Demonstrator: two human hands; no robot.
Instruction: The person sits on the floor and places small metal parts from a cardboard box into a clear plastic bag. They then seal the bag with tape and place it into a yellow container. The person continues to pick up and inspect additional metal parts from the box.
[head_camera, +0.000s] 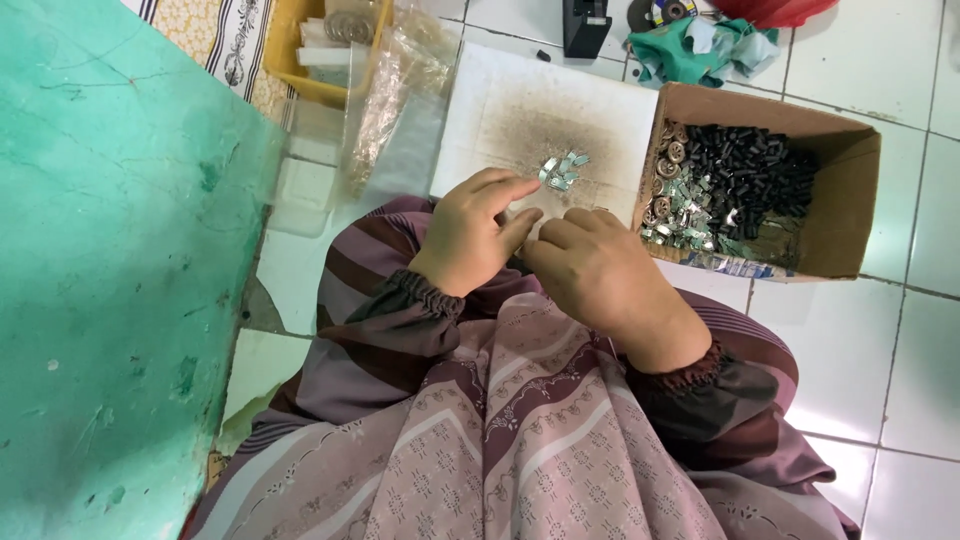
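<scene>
The person sits on a white tiled floor (850, 340) with both hands close together over the near edge of a white board (520, 110), which lies flat on the floor and is stained grey-brown at its middle. The left hand (470, 235) has its index finger stretched toward the board and its thumb meeting the fingertips of the right hand (600, 275); the two hands touch there, fingers curled inward. Whether a small piece is pinched between them cannot be told, since the fingers hide that spot.

On the board, just beyond the left index finger, lies a small heap of shiny metal clips (560, 170). Right of the board, touching its edge, stands an open cardboard box (845, 200) holding black cylindrical parts (745, 175) at its far side and more silvery clips and round washers (680, 215) at the side nearer the board. Left of the board lie clear plastic bags (395, 100), and beyond them a yellow tray (290, 60). Beyond the board, crumpled green cloth (690, 50) lies on the floor. Well left of the board rises a green painted surface (110, 260).
</scene>
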